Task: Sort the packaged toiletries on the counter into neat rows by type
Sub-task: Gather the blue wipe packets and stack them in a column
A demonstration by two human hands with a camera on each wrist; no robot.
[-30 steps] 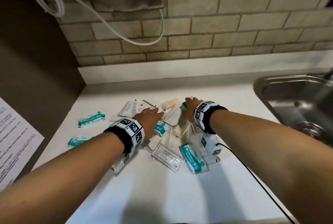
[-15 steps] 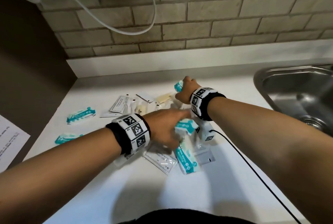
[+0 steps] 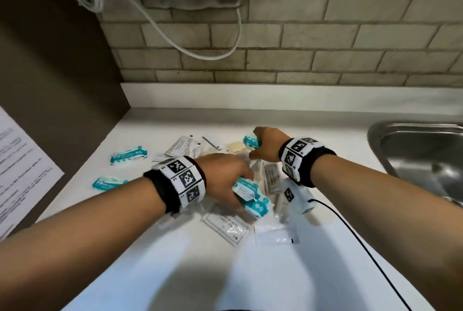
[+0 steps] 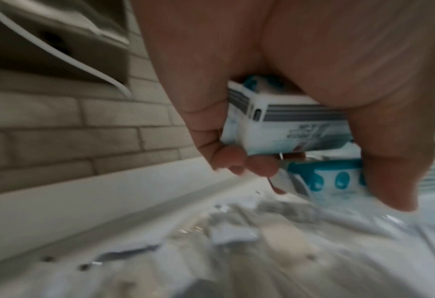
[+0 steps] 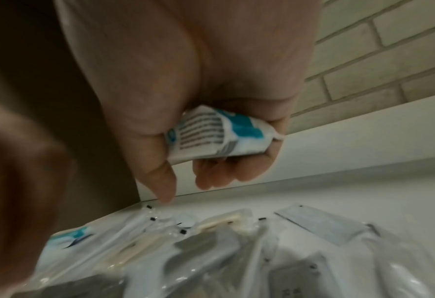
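Observation:
A heap of packaged toiletries lies mid-counter: teal-and-white packets, clear sachets and cream soaps. My left hand grips a teal-and-white packet just above the heap, and its thumb touches a second teal packet below. My right hand is at the far side of the heap, fingers curled round another teal-and-white packet. Two teal packets lie apart at the left.
A steel sink is set in the counter at the right. A printed sheet hangs on the brown side wall at the left. A white cable loops down the brick wall. A black wire trails from my right wrist across the counter.
My left hand has slid right over the heap and taken hold of a teal packet. My right hand has lifted its teal packet toward the back wall. The head camera has shifted.

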